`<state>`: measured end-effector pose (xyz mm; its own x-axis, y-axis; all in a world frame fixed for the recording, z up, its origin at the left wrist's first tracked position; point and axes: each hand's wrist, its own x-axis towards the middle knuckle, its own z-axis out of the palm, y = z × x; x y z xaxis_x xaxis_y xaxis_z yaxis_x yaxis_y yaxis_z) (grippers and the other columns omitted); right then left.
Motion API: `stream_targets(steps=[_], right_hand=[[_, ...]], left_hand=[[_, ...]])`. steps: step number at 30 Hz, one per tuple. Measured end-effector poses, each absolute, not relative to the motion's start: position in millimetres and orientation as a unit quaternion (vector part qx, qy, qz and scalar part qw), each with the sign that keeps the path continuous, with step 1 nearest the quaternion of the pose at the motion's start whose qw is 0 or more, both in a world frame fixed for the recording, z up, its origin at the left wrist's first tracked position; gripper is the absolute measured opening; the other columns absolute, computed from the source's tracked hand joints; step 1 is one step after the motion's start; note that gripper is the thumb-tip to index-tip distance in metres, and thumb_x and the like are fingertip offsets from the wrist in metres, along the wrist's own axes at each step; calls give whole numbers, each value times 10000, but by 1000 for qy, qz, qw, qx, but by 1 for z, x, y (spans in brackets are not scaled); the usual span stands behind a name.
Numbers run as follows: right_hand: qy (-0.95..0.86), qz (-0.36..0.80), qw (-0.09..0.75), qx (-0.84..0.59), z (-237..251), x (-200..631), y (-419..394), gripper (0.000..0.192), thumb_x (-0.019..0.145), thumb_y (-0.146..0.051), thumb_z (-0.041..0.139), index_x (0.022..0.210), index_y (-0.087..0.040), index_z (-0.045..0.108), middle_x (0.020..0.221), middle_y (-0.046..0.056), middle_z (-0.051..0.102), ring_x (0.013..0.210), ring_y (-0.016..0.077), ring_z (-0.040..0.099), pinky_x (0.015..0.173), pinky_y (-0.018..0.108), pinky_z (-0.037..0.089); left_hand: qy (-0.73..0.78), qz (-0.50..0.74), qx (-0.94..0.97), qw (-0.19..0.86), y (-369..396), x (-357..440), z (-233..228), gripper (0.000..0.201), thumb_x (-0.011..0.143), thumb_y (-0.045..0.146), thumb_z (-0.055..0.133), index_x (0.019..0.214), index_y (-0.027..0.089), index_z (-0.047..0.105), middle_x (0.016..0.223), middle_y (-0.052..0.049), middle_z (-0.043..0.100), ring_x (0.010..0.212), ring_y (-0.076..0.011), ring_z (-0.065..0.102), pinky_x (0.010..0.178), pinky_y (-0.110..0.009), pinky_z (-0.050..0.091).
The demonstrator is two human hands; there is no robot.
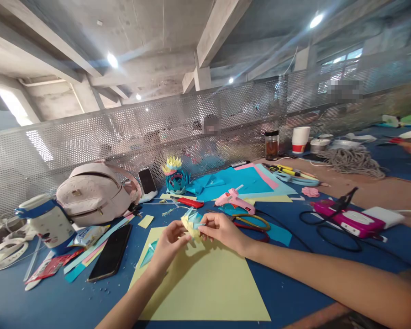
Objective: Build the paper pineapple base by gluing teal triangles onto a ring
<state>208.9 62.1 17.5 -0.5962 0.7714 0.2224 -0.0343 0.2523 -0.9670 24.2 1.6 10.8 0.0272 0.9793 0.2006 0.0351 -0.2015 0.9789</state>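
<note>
Between my two hands, above a large yellow paper sheet (205, 283), is a small folded paper piece (191, 223) in yellow and light blue. My left hand (169, 244) pinches its lower left side with thumb and fingers. From the right, my right hand (222, 230) grips the piece's edge with bent fingers. Part of the piece is hidden behind the fingertips. A folded blue paper bit (150, 252) lies on the sheet's left edge. Behind my right hand lie yellow-handled scissors (256, 221), a pink glue gun (235, 201) and a red utility knife (188, 202).
A finished-looking paper flower (176, 178) in blue and yellow stands near the mesh partition (130, 137). Blue paper sheets (246, 180) lie behind the glue gun. At left are a black phone (111, 251), a flask (51, 224) and a pink backpack (96, 192); at right, a magenta device (349, 219) with cables.
</note>
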Motion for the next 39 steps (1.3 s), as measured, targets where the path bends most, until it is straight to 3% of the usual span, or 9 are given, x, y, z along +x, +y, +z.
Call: stream_targets(steps=[2,7,17,23,31,39], right_hand=[[-672,590,360,-266,17,207,60,370,744,-501,720,743,-161,574,686,30,686,649,169,653,555,249,452],[-650,618,365,-249,21,207,52,371,743,-502,727,748,-161,581,725,24,676,696,160,637,577,248,451],[-607,673,333,-259,15,207,53,403,717,-513,754,844,-138,678,711,4,610,591,88,491,596,235,401],[-625,665,320,-255,18,209,53,378,740,-499,732,721,-124,695,593,-19,524,533,71,393,535,223,314],[-688,594,329,-254,19,210,61,310,797,-401,656,635,-136,662,510,-27,490,509,89,398,517,244,277],[-677,608,327,-256,19,210,61,287,766,-400,663,646,-140,641,583,-13,537,521,86,408,523,239,289]], left_hand=[[468,519,592,400,1,29,8,401,640,404,807,924,165,656,851,-53,673,671,-148,545,596,-239,398],[524,499,597,345,0,33,2,242,668,344,786,746,151,664,696,-26,646,591,-134,501,538,-229,321],[547,523,596,270,-5,30,7,257,674,322,765,551,169,599,542,11,560,532,-123,422,528,-239,306],[548,510,601,278,-3,30,8,273,670,340,763,547,160,599,536,4,572,526,-118,429,526,-235,312],[547,497,608,290,-1,28,2,225,700,310,739,595,148,622,575,-2,614,528,-109,470,528,-222,327],[526,496,612,321,-1,30,3,227,723,320,724,657,151,587,573,15,587,534,-102,455,534,-222,297]])
